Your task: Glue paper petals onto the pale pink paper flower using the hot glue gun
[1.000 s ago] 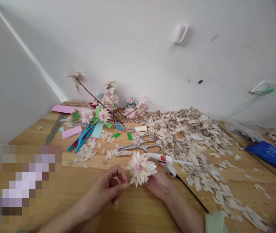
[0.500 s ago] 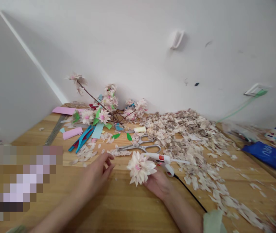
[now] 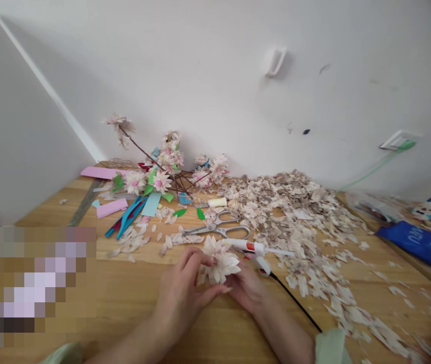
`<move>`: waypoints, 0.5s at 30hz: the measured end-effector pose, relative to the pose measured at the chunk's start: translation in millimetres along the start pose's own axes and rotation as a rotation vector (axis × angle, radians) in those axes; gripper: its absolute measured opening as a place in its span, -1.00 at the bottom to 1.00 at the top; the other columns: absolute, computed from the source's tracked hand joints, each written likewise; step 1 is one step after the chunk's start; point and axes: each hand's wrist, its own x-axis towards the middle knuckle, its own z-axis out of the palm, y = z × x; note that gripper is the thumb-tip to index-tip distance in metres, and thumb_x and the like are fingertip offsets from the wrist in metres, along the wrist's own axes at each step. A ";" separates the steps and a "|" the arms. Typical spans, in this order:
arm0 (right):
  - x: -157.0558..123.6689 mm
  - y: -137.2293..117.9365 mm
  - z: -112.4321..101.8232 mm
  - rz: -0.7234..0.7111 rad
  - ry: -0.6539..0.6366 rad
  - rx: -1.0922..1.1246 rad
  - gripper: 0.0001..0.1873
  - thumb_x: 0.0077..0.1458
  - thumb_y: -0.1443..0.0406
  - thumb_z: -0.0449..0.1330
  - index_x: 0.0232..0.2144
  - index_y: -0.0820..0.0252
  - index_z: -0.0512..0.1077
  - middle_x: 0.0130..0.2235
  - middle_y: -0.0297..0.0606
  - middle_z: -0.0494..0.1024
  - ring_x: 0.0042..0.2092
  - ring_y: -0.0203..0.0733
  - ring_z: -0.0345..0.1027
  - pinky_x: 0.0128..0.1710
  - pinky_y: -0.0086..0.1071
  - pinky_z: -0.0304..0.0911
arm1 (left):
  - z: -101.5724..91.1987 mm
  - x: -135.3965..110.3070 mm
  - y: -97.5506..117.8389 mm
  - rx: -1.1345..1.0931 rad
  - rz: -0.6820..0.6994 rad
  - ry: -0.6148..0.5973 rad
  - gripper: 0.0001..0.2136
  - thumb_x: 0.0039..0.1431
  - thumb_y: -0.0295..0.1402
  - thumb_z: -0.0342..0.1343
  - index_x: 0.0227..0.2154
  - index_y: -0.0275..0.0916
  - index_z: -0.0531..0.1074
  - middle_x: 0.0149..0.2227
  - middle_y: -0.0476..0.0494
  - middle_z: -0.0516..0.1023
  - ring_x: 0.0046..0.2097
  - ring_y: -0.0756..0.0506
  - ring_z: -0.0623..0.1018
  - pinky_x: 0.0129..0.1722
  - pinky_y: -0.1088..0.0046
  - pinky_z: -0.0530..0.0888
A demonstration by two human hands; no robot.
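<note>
A handmade flower (image 3: 221, 263) with layered, pale cream petals is held up over the front of the table. My right hand (image 3: 249, 290) grips it from behind and below, with most of those fingers hidden by the petals. From the left, my left hand (image 3: 188, 283) reaches to the flower, thumb below and fingers at its petals; whether it grips a petal is hard to see. Just behind the flower lies a white glue gun (image 3: 251, 246) with a black cord. Grey scissors (image 3: 219, 230) rest beyond it.
Loose dried petals (image 3: 287, 202) are heaped along the wall and spread rightward. Back left are flowered twigs (image 3: 168, 162), pink paper (image 3: 112, 208), blue strips (image 3: 130, 217) and a wire bundle (image 3: 86, 202). A blue packet (image 3: 420, 247) lies at right. The lower left is pixelated.
My left hand has moved right, from above bare tabletop to the flower, and its fingers now touch the petals. The flower has turned slightly in my right hand.
</note>
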 end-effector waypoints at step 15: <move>3.2 0.2 -2.2 0.007 -0.043 0.014 -0.77 -0.25 0.27 0.42 -0.48 0.13 0.46 -0.45 -0.39 0.52 -0.45 -0.32 0.30 -0.49 -0.48 0.14 | 1.1 5.3 -1.6 -0.510 -0.178 -0.018 -0.79 -0.08 -0.22 0.29 -0.59 -0.24 0.44 -0.42 -0.04 0.34 -0.43 0.01 0.35 -0.49 0.54 0.29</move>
